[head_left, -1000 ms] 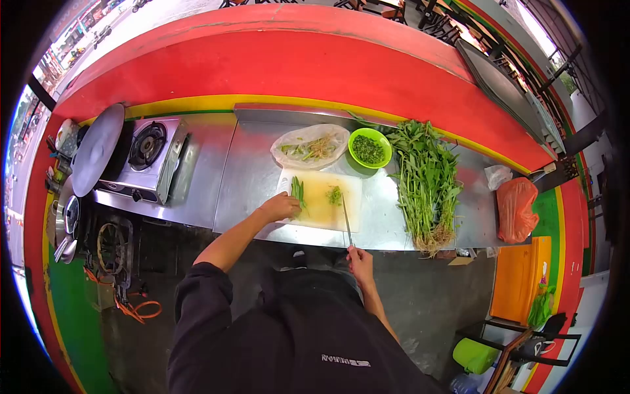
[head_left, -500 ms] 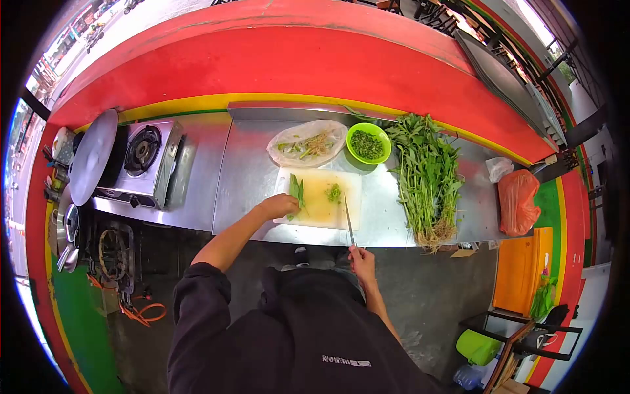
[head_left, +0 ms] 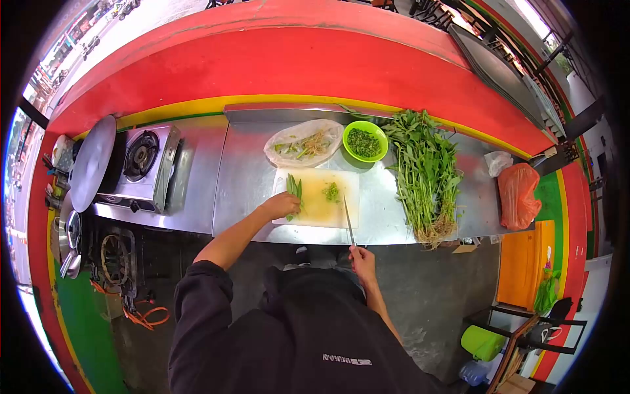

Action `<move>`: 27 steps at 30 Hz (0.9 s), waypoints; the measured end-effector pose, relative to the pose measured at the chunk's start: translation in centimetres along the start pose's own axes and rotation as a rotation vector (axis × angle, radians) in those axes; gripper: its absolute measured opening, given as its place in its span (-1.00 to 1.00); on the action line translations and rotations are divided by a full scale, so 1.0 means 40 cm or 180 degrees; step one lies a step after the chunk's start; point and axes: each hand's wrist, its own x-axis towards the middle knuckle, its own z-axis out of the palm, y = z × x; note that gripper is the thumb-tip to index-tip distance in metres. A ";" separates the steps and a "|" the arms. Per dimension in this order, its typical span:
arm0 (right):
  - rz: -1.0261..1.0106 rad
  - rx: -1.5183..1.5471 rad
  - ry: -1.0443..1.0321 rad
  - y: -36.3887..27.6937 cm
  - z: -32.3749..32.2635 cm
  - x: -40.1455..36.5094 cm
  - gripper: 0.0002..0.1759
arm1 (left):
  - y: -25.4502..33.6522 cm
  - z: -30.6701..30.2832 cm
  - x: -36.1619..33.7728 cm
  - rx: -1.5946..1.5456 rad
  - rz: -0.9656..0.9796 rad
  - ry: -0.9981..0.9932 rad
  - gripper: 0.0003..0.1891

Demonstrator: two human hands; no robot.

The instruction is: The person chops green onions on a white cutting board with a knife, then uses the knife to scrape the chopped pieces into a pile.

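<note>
My left hand (head_left: 280, 206) rests on the near left edge of a pale cutting board (head_left: 318, 210) and pinches a small bundle of green stems (head_left: 294, 189) lying on it. A little heap of chopped greens (head_left: 333, 192) sits in the board's middle. My right hand (head_left: 361, 260) is below the counter edge, shut on the handle of a knife (head_left: 348, 220) whose blade points up across the board's right side.
Behind the board lie a plastic bag of trimmings (head_left: 304, 143) and a green bowl of chopped greens (head_left: 364, 142). A big bunch of leafy greens (head_left: 425, 173) lies to the right, then an orange bag (head_left: 517, 195). A gas stove (head_left: 142, 162) and pan lid (head_left: 90, 163) stand at the left.
Nothing has moved on the counter; only the view has shifted slightly. Both hands keep their places and grips.
</note>
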 end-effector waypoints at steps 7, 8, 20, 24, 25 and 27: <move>-0.0041 -0.0013 -0.0022 0.004 -0.017 -0.009 -0.57 | 0.007 -0.008 0.017 0.0134 -0.0098 0.0040 -0.89; -0.0015 0.0017 -0.0017 0.005 -0.019 -0.010 -0.57 | 0.012 -0.015 0.020 0.0202 -0.0092 0.0141 -0.89; 0.0068 0.0055 -0.0079 0.045 -0.045 -0.001 -0.61 | 0.010 -0.004 0.031 0.0007 -0.0407 0.0041 -0.90; -0.0037 0.0097 -0.0100 0.047 -0.049 -0.004 -0.60 | 0.024 -0.028 0.025 0.0000 -0.0425 0.0054 -0.89; -0.0034 0.0103 -0.0102 0.045 -0.049 -0.007 -0.60 | 0.020 -0.030 0.018 0.0082 -0.0316 0.0078 -0.89; -0.0022 0.0119 -0.0117 0.041 -0.047 -0.010 -0.60 | 0.023 -0.037 0.010 0.0170 -0.0213 0.0091 -0.89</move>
